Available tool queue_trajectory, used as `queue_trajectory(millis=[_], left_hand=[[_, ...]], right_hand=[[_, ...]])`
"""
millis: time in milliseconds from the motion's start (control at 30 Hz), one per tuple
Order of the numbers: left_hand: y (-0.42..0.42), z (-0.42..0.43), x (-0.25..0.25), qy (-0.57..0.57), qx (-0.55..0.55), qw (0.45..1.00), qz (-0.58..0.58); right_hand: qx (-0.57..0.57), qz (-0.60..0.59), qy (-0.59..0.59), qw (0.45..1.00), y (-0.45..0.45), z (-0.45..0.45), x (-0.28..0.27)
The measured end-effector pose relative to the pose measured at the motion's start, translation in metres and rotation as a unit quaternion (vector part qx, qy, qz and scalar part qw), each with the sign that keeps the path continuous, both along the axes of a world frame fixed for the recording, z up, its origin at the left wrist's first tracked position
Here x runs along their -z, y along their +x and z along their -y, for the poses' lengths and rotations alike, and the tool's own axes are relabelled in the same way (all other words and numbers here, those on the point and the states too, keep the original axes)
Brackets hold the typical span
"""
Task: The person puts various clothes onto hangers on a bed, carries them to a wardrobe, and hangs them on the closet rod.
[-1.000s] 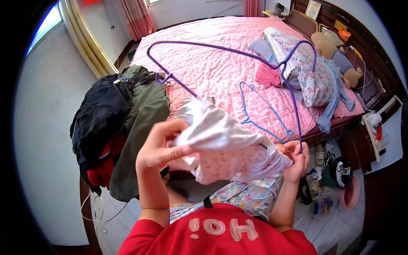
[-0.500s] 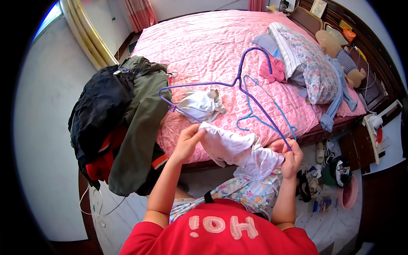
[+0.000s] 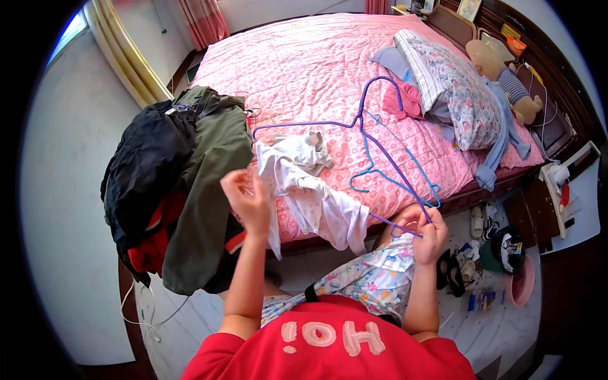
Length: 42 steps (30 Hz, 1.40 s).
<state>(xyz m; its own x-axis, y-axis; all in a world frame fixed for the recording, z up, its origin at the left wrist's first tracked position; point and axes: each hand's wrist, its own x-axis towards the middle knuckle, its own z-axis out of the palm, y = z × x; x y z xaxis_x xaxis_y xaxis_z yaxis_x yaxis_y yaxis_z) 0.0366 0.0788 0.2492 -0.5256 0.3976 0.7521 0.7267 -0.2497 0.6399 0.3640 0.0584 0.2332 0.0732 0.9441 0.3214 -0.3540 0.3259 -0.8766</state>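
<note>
The purple hanger (image 3: 394, 156) is held over the bed's near edge, its hook pointing away from me. My right hand (image 3: 428, 234) grips its near right corner, fingers closed round it. A white garment (image 3: 311, 201) with faint marks hangs over the hanger's lower bar, bunched toward the left end. Just left of that cloth is my left hand (image 3: 248, 201), raised, slightly blurred, with loosely curled fingers apart and nothing visible in them. Beyond it, another crumpled white cloth (image 3: 303, 151) lies on the bed. A blue hanger (image 3: 405, 166) rests behind the purple one.
The bed has a pink quilt (image 3: 285, 69). Dark and olive jackets (image 3: 209, 145) are piled at its left edge. A floral pillow (image 3: 453, 95) and a plush toy (image 3: 516, 95) are at the right. Shoes (image 3: 451, 272) and a pink basin (image 3: 520, 282) stand on the floor.
My left hand has let go of the white garment and moved left and slightly down. The garment now hangs spread along the bar, farther left. My right hand still grips the purple hanger.
</note>
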Motion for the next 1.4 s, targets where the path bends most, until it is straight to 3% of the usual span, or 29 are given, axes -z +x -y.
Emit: queue_trajectory(millis=[33,67,100,133,200,333,367,400,500,533,600,667,767,800,900,1000,1067,1133,1200,1233,1267,1333,1400], left_hand=[[0.018,0.012,0.003,-0.001,0.078,0.996,0.032],[0.037,0.025,0.006,-0.091,0.141,0.983,0.076],[0.054,0.033,0.018,-0.169,0.26,0.923,0.228],[0.066,0.037,0.02,-0.282,0.327,0.875,0.221],[0.084,0.03,0.052,-0.253,0.43,0.773,0.391],[0.072,0.014,0.061,-0.298,0.461,0.726,0.415],[0.068,0.011,0.062,-0.295,0.466,0.752,0.361],[0.067,0.015,0.049,-0.297,0.469,0.751,0.358],[0.08,0.042,-0.034,-0.173,0.607,0.667,0.396],[0.077,0.044,-0.056,-0.164,0.657,0.601,0.425],[0.071,0.022,-0.038,-0.165,0.569,0.677,0.436],[0.068,0.015,-0.009,-0.227,0.474,0.713,0.465],[0.089,0.034,0.018,-0.323,0.501,0.617,0.513],[0.1,0.04,0.029,-0.367,0.498,0.611,0.494],[0.116,0.048,0.041,-0.411,0.531,0.63,0.39],[0.112,0.051,0.014,-0.428,0.467,0.739,0.229],[0.101,0.057,-0.025,-0.323,0.575,0.67,0.34],[0.11,0.044,-0.051,-0.287,0.529,0.646,0.47],[0.101,0.017,-0.033,-0.338,0.475,0.696,0.418],[0.1,0.018,-0.033,-0.379,0.446,0.69,0.426],[0.099,0.028,-0.034,-0.351,0.492,0.641,0.474],[0.11,0.043,-0.046,-0.317,0.533,0.656,0.431],[0.1,0.035,-0.025,-0.327,0.516,0.677,0.411]], right_hand=[[0.001,-0.001,0.0,1.0,-0.006,0.0,0.0],[0.01,-0.01,0.011,1.0,-0.014,0.0,-0.001],[0.018,-0.018,0.021,0.999,-0.019,0.001,-0.001],[0.019,-0.02,0.02,0.999,-0.023,0.002,-0.001],[-0.018,-0.086,0.027,0.996,-0.028,0.005,-0.003],[-0.033,-0.088,0.021,0.995,-0.019,0.007,0.0],[-0.03,-0.09,0.021,0.995,-0.017,0.007,0.002],[-0.027,-0.086,0.024,0.996,-0.014,0.007,0.005],[-0.007,-0.08,0.01,0.997,-0.007,0.006,0.01],[-0.001,-0.073,-0.01,0.997,-0.006,0.008,0.013],[-0.015,-0.081,-0.01,0.997,-0.007,0.008,0.019],[-0.028,-0.1,0.014,0.994,-0.01,0.006,0.018],[-0.038,-0.111,0.025,0.993,-0.011,0.01,0.016],[-0.045,-0.114,0.02,0.992,-0.012,0.011,0.015],[-0.029,-0.108,0.002,0.994,-0.017,0.012,0.007],[0.014,-0.085,-0.02,0.996,-0.009,0.009,0.009],[0.05,0.02,0.031,0.998,-0.001,0.005,0.013],[0.044,0.017,0.019,0.999,-0.004,0.006,0.013],[0.007,0.011,0.059,0.998,-0.01,0.004,0.014],[0.001,0.046,0.088,0.995,-0.009,0.002,0.018],[-0.001,0.039,0.066,0.997,-0.009,0.005,0.018],[-0.005,0.016,0.065,0.998,-0.011,0.003,0.017],[-0.033,-0.035,0.027,0.998,-0.012,0.004,0.018]])
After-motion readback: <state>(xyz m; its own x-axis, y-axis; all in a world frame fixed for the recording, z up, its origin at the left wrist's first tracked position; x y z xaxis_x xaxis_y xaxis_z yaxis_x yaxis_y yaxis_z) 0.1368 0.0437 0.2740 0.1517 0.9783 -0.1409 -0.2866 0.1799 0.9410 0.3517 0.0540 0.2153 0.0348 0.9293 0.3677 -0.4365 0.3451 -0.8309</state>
